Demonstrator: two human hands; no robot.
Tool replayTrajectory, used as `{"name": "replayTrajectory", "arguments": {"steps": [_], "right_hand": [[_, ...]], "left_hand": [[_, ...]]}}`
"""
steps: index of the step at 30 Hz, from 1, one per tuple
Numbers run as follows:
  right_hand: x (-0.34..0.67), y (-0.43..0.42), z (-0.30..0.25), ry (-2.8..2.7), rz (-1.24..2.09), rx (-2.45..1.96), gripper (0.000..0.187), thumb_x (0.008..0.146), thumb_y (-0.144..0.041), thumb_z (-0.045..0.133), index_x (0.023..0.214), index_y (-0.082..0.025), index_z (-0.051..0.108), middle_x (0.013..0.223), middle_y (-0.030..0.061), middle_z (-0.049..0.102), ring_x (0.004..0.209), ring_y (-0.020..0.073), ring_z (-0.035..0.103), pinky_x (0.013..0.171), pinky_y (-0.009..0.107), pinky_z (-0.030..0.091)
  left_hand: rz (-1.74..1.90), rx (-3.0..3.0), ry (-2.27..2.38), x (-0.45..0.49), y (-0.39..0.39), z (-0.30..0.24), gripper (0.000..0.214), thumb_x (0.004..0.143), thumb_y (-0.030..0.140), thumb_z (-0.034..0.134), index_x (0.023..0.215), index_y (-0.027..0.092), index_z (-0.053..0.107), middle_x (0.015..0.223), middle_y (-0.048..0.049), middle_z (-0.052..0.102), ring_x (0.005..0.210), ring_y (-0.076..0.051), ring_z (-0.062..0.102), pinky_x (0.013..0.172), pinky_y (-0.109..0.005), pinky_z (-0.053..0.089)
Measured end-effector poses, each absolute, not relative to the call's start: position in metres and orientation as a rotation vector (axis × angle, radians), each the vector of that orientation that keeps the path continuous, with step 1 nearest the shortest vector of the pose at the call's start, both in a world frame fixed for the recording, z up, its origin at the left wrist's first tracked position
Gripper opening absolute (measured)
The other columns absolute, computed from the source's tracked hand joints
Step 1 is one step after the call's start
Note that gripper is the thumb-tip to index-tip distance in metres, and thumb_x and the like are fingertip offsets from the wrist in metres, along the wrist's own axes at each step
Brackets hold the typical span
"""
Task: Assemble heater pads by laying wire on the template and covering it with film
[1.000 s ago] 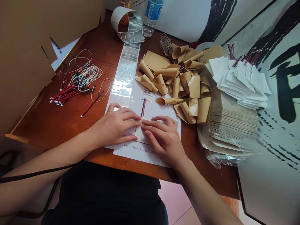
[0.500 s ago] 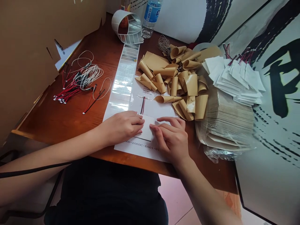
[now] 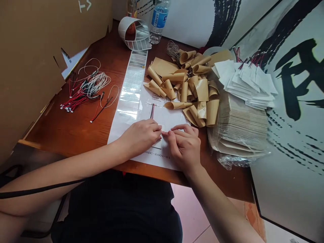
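My left hand (image 3: 141, 136) and my right hand (image 3: 184, 145) rest side by side on a small white patch (image 3: 158, 144) lying on a printed white sheet (image 3: 167, 119) at the table's front edge. The fingers of both hands are curled and pressed together, pinching at the patch's top edge where the fingertips meet. A short red and black wire (image 3: 152, 110) runs out from under the hands toward the back. Most of the patch is hidden beneath the hands.
Curled brown backing papers (image 3: 187, 84) lie heaped behind the sheet. To the right, white patches (image 3: 245, 84) sit on a bagged stack of sheets (image 3: 240, 128). A label strip (image 3: 131, 91) runs to a roll (image 3: 135, 32); loose wires (image 3: 86, 89) lie left, a water bottle (image 3: 157, 22) behind.
Both hands have drawn together and their fingers have curled from flat to pinching; less of the white patch shows. The view has shifted slightly.
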State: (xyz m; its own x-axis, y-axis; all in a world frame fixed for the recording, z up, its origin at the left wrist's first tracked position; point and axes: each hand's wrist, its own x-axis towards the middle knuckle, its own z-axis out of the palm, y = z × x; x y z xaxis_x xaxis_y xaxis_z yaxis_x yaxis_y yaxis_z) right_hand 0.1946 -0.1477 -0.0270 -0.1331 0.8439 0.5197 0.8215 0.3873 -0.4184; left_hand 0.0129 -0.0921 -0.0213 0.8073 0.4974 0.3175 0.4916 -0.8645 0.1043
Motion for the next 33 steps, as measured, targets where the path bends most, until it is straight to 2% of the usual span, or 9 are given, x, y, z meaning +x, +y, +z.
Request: {"name": "replayTrajectory", "arguments": {"steps": [7, 11, 15, 20, 27, 33], "right_hand": [[0.198, -0.144, -0.033, -1.835, 0.029, -1.479, 0.044, 0.101, -0.023, 0.048, 0.067, -0.024, 0.076, 0.068, -0.0001, 0.076, 0.084, 0.0207, 0.07, 0.086, 0.043, 0.041], [0.2, -0.142, -0.031, -1.826, 0.076, -1.431, 0.042, 0.101, -0.025, 0.048, 0.068, -0.023, 0.075, 0.074, 0.0023, 0.078, 0.081, 0.0214, 0.069, 0.084, 0.043, 0.046], [0.202, -0.142, -0.028, -1.909, 0.152, -1.319, 0.033, 0.099, -0.024, 0.048, 0.081, -0.024, 0.076, 0.083, 0.0036, 0.079, 0.093, 0.0243, 0.069, 0.089, 0.044, 0.048], [0.203, -0.141, -0.03, -1.934, 0.149, -1.38, 0.031, 0.101, -0.023, 0.046, 0.094, -0.023, 0.077, 0.088, 0.003, 0.08, 0.1, 0.0258, 0.068, 0.092, 0.045, 0.043], [0.199, -0.141, -0.03, -2.008, 0.054, -1.426, 0.03, 0.102, -0.022, 0.048, 0.087, -0.022, 0.073, 0.079, 0.0011, 0.078, 0.097, 0.0248, 0.066, 0.087, 0.044, 0.033], [0.2, -0.14, -0.031, -1.976, 0.094, -1.44, 0.031, 0.102, -0.023, 0.047, 0.087, -0.023, 0.074, 0.079, 0.0008, 0.077, 0.091, 0.0236, 0.064, 0.086, 0.043, 0.033]], "left_hand": [[0.512, 3.033, 0.953, 0.029, -0.103, -0.022, 0.02, 0.1, 0.013, 0.056, 0.095, 0.008, 0.075, 0.101, -0.0116, 0.076, 0.09, -0.021, 0.069, 0.077, -0.033, 0.058], [0.491, 3.067, 0.91, 0.029, -0.105, -0.023, 0.018, 0.1, 0.013, 0.057, 0.1, 0.008, 0.074, 0.103, -0.0111, 0.076, 0.093, -0.02, 0.069, 0.082, -0.032, 0.059], [0.49, 3.093, 0.902, 0.027, -0.112, -0.022, 0.021, 0.099, 0.007, 0.053, 0.107, 0.004, 0.072, 0.109, -0.0153, 0.075, 0.099, -0.022, 0.069, 0.087, -0.033, 0.06], [0.526, 3.154, 0.896, 0.023, -0.121, -0.02, 0.026, 0.098, 0.005, 0.047, 0.109, 0.002, 0.071, 0.106, -0.0167, 0.076, 0.098, -0.023, 0.07, 0.09, -0.034, 0.061], [0.686, 3.237, 0.846, 0.016, -0.135, -0.017, 0.026, 0.097, 0.005, 0.048, 0.101, 0.002, 0.074, 0.104, -0.0179, 0.078, 0.096, -0.023, 0.074, 0.095, -0.033, 0.062], [0.702, 3.209, 0.858, 0.009, -0.154, -0.016, 0.028, 0.092, 0.004, 0.055, 0.111, -0.004, 0.073, 0.11, -0.0208, 0.078, 0.102, -0.027, 0.076, 0.097, -0.034, 0.062]]}}
